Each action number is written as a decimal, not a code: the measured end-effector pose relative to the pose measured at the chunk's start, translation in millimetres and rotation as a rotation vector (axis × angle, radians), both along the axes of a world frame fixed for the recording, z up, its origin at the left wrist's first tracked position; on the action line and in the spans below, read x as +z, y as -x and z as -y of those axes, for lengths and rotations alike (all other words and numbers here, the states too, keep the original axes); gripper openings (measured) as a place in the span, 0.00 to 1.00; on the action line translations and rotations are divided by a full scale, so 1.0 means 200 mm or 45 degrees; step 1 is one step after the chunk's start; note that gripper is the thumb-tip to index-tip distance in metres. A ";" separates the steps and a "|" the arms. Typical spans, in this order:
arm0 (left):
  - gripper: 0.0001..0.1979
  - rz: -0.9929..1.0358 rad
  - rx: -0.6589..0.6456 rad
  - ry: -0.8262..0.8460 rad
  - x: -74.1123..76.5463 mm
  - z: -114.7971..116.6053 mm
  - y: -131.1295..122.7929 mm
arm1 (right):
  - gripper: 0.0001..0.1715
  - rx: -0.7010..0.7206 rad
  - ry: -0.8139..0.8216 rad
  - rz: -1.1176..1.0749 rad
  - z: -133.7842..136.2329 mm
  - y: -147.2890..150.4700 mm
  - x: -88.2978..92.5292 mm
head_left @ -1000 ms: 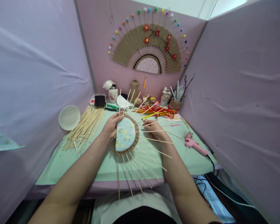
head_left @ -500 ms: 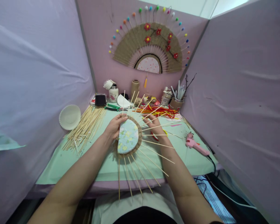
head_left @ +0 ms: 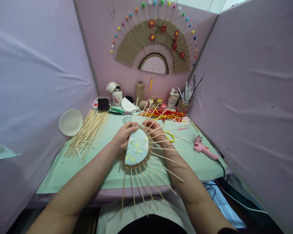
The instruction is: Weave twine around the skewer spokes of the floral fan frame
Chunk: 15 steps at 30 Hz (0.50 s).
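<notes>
A half-round piece covered in pale blue floral fabric [head_left: 137,150], with a brown twine rim [head_left: 150,148], is held over the table, its straight side to the left. Thin wooden sticks [head_left: 169,165] fan out from its curved rim. My left hand [head_left: 127,134] is closed on its upper left corner, thumb on the front. Frayed twine [head_left: 121,159] hangs below that hand. My right hand [head_left: 153,127] is behind the upper sticks with its fingers pinched together close to the top of the rim; what they hold is too small to make out.
On the left lie a pile of bamboo sticks [head_left: 89,133] and a white plate [head_left: 70,122]. Green-handled pliers [head_left: 118,111], red and yellow strips [head_left: 163,114] and jars line the back. A pink glue gun [head_left: 205,149] lies right, near yellow-handled scissors [head_left: 170,136]. A decorated fan [head_left: 134,45] hangs behind.
My right hand has moved left and slightly down, closer to the rim and my left hand. The half-round piece has shifted a little right and down and tilted slightly.
</notes>
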<state>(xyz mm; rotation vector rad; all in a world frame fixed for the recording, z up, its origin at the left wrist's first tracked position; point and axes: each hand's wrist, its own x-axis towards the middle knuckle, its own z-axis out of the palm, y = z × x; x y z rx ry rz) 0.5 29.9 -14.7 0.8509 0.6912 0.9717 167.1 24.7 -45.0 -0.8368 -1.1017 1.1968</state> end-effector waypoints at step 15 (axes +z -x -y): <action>0.17 -0.001 0.013 0.019 0.02 0.01 -0.01 | 0.14 -0.096 -0.053 0.217 -0.03 0.00 -0.04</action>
